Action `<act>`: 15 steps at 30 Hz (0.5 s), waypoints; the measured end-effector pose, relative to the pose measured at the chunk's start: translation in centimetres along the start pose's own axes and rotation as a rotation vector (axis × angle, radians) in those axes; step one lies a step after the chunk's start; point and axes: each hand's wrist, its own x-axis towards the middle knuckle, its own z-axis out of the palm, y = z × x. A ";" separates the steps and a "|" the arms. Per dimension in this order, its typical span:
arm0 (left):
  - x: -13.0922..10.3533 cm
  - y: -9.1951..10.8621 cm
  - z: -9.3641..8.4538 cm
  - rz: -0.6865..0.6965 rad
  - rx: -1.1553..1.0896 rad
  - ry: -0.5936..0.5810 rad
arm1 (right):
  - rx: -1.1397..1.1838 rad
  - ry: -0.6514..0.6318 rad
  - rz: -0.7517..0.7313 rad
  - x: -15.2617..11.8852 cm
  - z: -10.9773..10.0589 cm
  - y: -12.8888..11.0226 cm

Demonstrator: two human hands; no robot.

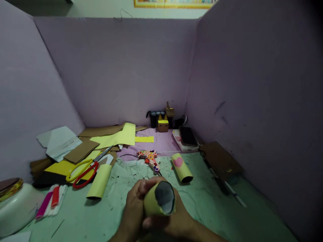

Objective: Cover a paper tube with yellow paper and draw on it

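Both my hands close around a yellow paper tube [152, 201], low in the middle of the head view. Its open end, grey inside, tilts up toward me. My left hand [135, 203] wraps the tube's left side, thumb underneath. My right hand [180, 213] grips it from the right and below, its fingers partly hidden. Beyond them lies a flower-patterned glue gun [150, 159]. To its right rests a second yellow tube [181, 168] bearing a pink heart [178, 162]. A third, plain yellow tube [99, 181] lies on the left.
Red-and-yellow scissors [84, 171] lie over paper and cardboard [80, 151] at left. Nearer are clay sticks [51, 201] and a white rounded container [17, 208]. A phone [187, 136], small cardboard box figure [163, 125] and brown board [220, 159] sit at the back and right. Purple walls [116, 67] enclose the table.
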 end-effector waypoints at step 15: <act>-2.2 1.7 -1.2 0.386 0.019 -0.104 | -0.129 -0.045 0.177 0.2 -0.4 0.6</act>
